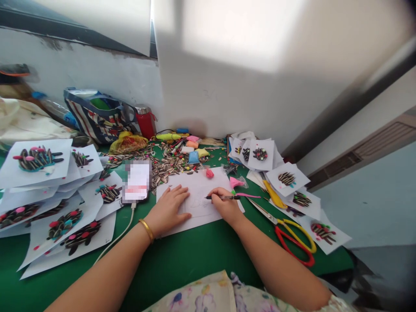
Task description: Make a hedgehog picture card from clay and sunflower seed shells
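A white sheet of paper (pixel 175 227) lies on the green table in front of me, with faint pencil-like lines on it. My left hand (pixel 170 208) rests flat on the sheet's left side, fingers spread; a gold bangle (pixel 147 230) circles that wrist. My right hand (pixel 225 203) grips a dark pen (pixel 227 197), its tip at the drawn lines near the sheet's middle. A pink-red lump of clay (pixel 209 173) sits at the paper's top edge. Beyond its right corner is a pink clay piece (pixel 236 182) on clear wrapping.
Scissors (pixel 294 236) with red and yellow handles lie right of my right forearm. Papers with seed pictures are stacked at left (pixel 39 173) and right (pixel 287 178). A phone (pixel 136 182) with a cable lies left; sunflower seeds (pixel 162 162) and clay packets (pixel 194 157) spread behind the sheet.
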### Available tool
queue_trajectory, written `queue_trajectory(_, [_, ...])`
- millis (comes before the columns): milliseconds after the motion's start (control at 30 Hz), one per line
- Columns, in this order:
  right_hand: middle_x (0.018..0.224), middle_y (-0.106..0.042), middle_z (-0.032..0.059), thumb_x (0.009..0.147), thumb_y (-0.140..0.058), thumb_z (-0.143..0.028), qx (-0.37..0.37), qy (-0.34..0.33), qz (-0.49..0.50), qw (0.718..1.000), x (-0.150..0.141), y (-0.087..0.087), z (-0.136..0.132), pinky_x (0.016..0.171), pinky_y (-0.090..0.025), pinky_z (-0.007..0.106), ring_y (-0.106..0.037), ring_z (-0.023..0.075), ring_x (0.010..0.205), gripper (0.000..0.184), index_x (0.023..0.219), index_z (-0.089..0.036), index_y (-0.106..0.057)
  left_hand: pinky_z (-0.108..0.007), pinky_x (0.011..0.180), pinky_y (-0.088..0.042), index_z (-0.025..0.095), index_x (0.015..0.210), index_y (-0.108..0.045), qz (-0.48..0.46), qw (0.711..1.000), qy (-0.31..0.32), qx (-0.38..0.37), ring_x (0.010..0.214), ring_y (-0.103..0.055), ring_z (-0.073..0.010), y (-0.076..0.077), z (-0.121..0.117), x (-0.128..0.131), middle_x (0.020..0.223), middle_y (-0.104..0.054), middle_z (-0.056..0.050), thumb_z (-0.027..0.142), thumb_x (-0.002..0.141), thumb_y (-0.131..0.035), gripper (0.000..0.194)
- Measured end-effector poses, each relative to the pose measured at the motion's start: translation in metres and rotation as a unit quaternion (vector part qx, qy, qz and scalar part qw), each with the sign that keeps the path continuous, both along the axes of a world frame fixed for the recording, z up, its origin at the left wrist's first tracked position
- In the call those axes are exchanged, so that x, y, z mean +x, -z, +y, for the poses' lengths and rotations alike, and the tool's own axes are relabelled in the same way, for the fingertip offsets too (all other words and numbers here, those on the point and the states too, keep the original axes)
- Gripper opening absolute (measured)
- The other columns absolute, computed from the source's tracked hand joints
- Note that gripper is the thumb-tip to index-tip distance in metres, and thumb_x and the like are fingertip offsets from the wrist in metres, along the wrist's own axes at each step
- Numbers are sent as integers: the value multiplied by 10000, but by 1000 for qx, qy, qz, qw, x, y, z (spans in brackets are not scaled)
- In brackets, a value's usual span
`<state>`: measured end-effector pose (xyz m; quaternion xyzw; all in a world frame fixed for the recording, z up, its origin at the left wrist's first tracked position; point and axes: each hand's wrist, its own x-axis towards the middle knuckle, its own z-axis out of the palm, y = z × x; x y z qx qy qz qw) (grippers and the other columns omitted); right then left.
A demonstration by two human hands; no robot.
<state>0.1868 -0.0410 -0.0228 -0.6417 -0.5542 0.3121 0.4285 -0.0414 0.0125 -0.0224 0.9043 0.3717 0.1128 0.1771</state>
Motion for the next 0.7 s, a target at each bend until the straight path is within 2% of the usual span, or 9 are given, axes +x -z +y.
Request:
queue_trajectory(200, [729,-659,-8,804,-494,-295,-44,-23,69,996,8,-1,4,667,-493,265,-625,164,726,216,897,-222,-675,-524,1176,-174,239,1376,-484,-1,1000,1,9,1407,-314,-307,-1,-2,0,1477,-444,-81,416,771,-645,650])
queue_trajectory(367, [813,-688,3,814,-537,-327,-40,-73,76,994,13,0,1,727,-503,279,-642,171,791,242,986,-226,-673,-520,1173,-189,250,1325,-546,6,1000,3,24,1401,-310,-321,-1,-2,-1,1458,-460,-79,450,791,-621,575])
queue_trajectory(533, [890,-695,16,815,-550,-319,16,-38,11,999,6,3,-4,726,-491,281,-632,175,803,202,938,-220,-675,-525,1170,-192,247,1310,-556,1,1000,5,23,1398,-307,-326,1,-2,-1,1450,-464,-81,502,784,-633,590])
queue_trajectory(700, [813,-685,5,798,-528,-220,33,-41,-78,996,0,3,-6,706,-468,274,-618,165,764,156,834,-221,-679,-517,1175,-185,239,1323,-541,15,1000,0,26,1398,-308,-322,0,-2,0,1457,-455,-85,474,771,-660,612])
